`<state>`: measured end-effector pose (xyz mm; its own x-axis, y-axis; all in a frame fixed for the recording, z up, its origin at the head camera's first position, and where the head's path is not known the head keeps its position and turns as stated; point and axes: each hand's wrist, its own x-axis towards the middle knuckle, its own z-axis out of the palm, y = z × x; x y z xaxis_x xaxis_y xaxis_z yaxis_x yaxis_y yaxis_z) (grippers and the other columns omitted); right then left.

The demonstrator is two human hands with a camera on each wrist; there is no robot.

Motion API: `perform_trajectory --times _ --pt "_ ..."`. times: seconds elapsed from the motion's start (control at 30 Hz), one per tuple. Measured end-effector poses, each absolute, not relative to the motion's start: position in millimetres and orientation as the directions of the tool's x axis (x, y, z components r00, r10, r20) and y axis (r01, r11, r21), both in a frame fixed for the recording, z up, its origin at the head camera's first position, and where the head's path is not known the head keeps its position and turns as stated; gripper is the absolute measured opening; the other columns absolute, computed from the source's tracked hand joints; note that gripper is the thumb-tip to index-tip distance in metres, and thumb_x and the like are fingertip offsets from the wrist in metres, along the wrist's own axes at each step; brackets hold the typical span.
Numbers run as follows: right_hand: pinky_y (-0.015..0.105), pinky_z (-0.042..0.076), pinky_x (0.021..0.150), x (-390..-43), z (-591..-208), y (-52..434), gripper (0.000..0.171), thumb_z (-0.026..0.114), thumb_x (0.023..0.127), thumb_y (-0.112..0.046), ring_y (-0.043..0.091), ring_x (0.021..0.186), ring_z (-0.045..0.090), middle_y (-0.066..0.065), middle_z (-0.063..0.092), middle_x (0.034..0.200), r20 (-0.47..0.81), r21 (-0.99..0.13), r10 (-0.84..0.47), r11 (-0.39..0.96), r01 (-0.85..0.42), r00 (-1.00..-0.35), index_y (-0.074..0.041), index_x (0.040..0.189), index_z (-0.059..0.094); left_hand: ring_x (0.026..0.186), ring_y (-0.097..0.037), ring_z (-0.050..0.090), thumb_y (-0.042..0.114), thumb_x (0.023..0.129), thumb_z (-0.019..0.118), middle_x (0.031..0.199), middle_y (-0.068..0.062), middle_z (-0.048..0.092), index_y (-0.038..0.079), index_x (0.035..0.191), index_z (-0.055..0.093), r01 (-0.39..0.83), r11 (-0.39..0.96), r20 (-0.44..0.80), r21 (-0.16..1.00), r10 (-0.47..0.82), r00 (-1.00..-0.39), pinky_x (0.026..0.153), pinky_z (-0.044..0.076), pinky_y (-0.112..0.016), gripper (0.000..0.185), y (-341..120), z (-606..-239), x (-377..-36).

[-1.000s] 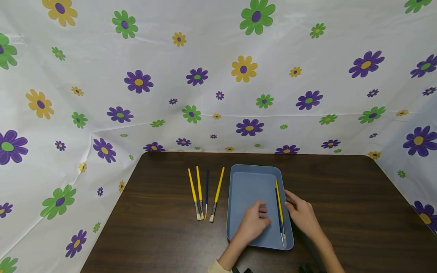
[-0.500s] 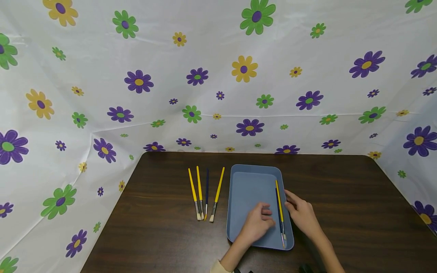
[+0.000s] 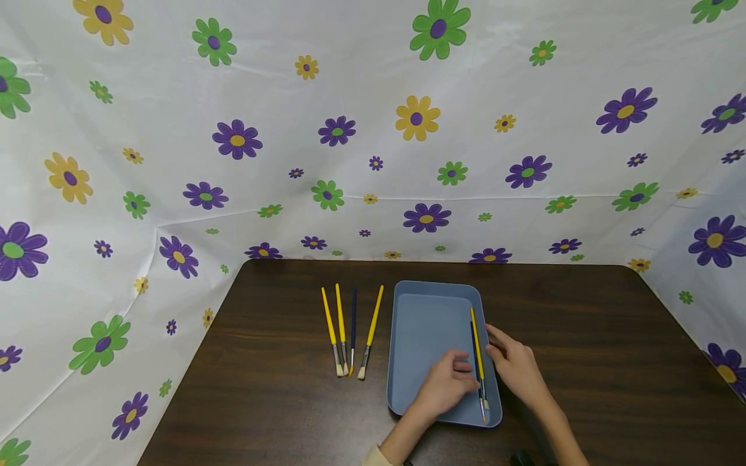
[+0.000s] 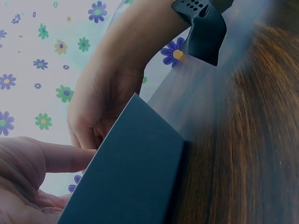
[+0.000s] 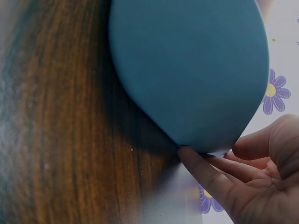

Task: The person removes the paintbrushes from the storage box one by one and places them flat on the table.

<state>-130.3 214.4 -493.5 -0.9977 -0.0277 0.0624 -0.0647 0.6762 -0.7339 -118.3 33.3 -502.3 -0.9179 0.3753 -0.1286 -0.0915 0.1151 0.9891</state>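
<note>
Blue tray (image 3: 431, 323) steadied at right rim by right hand (image 3: 515, 369), fingers relaxed; brushes (image 3: 479, 362) along tray's right edge touched by left hand (image 3: 445, 388), fingers loosely curled.

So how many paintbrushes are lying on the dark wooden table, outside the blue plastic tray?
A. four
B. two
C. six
A: four paintbrushes, three with yellow handles and one with a dark blue handle, lie side by side on the dark wooden table to the left of the blue plastic tray.
</note>
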Motion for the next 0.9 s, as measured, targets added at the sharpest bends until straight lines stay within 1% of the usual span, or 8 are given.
perform_trajectory --times 0.1,0.2,0.27,0.37,0.57,0.8,0.9 --pt "0.036 0.052 0.073 -130.2 -492.6 214.2 0.043 0.058 0.102 0.001 0.035 0.107 0.068 0.032 0.067 0.124 0.055 -0.734 -0.025 0.676 -0.057 -0.998 0.012 0.144 0.051 0.095 -0.02 0.073 -0.001 0.084 0.074 0.109 -0.01 0.072 -0.004 0.128 0.061 -0.105 0.112 -0.141 0.988 0.384 -0.913 0.082 0.058 -0.031 0.046 35.0 -501.4 -118.2" --pt "0.035 0.05 0.071 -129.9 -491.8 214.0 0.043 0.058 0.102 0.001 0.03 0.094 0.068 0.032 0.067 0.123 0.056 -0.734 -0.025 0.677 -0.058 -0.998 0.012 0.143 0.051 0.095 -0.019 0.073 -0.001 0.084 0.073 0.109 -0.009 0.071 -0.004 0.128 0.061 -0.111 0.111 -0.146 0.988 0.39 -0.909 0.082 0.058 -0.03 0.045 36.5 -500.4 -118.3" --pt "0.033 0.047 0.069 -129.7 -491.4 214.0 0.043 0.058 0.102 0.001 0.025 0.085 0.064 0.032 0.067 0.123 0.06 -0.733 -0.028 0.677 -0.063 -0.998 0.012 0.143 0.052 0.095 -0.018 0.072 -0.001 0.084 0.074 0.109 -0.008 0.071 -0.004 0.128 0.061 -0.122 0.109 -0.155 0.987 0.391 -0.907 0.082 0.058 -0.03 0.046 37.5 -500.5 -118.4" --pt "0.032 0.045 0.068 -129.3 -491.2 214.0 0.043 0.058 0.101 0.002 0.022 0.079 0.06 0.032 0.067 0.122 0.072 -0.732 -0.031 0.677 -0.074 -0.997 0.012 0.142 0.052 0.095 -0.018 0.072 -0.001 0.084 0.073 0.109 -0.007 0.071 -0.004 0.128 0.061 -0.129 0.104 -0.16 0.986 0.395 -0.905 0.082 0.058 -0.03 0.045 39.0 -501.1 -118.9" --pt "0.033 0.045 0.068 -128.4 -491.2 214.0 0.042 0.059 0.101 0.002 0.024 0.084 0.062 0.032 0.068 0.121 0.084 -0.731 -0.03 0.678 -0.082 -0.996 0.012 0.142 0.053 0.095 -0.018 0.072 -0.002 0.085 0.073 0.109 -0.007 0.071 -0.004 0.127 0.061 -0.15 0.089 -0.173 0.985 0.396 -0.902 0.083 0.058 -0.032 0.044 40.6 -501.4 -119.2" --pt "0.033 0.045 0.069 -128.7 -490.7 213.7 0.043 0.059 0.101 0.002 0.024 0.085 0.063 0.032 0.068 0.121 0.081 -0.726 -0.032 0.683 -0.081 -0.996 0.012 0.142 0.053 0.095 -0.02 0.072 -0.002 0.085 0.073 0.109 -0.008 0.07 -0.003 0.128 0.061 -0.159 0.089 -0.181 0.983 0.377 -0.908 0.083 0.058 -0.034 0.044 44.1 -500.1 -118.5" --pt "0.035 0.048 0.07 -128.3 -490.7 213.8 0.042 0.058 0.101 0.002 0.029 0.091 0.067 0.032 0.068 0.12 0.083 -0.725 -0.029 0.684 -0.08 -0.996 0.013 0.141 0.053 0.095 -0.02 0.072 -0.002 0.085 0.073 0.108 -0.007 0.069 -0.003 0.128 0.061 -0.16 0.1 -0.186 0.982 0.369 -0.911 0.083 0.058 -0.035 0.045 45.7 -499.2 -118.3"
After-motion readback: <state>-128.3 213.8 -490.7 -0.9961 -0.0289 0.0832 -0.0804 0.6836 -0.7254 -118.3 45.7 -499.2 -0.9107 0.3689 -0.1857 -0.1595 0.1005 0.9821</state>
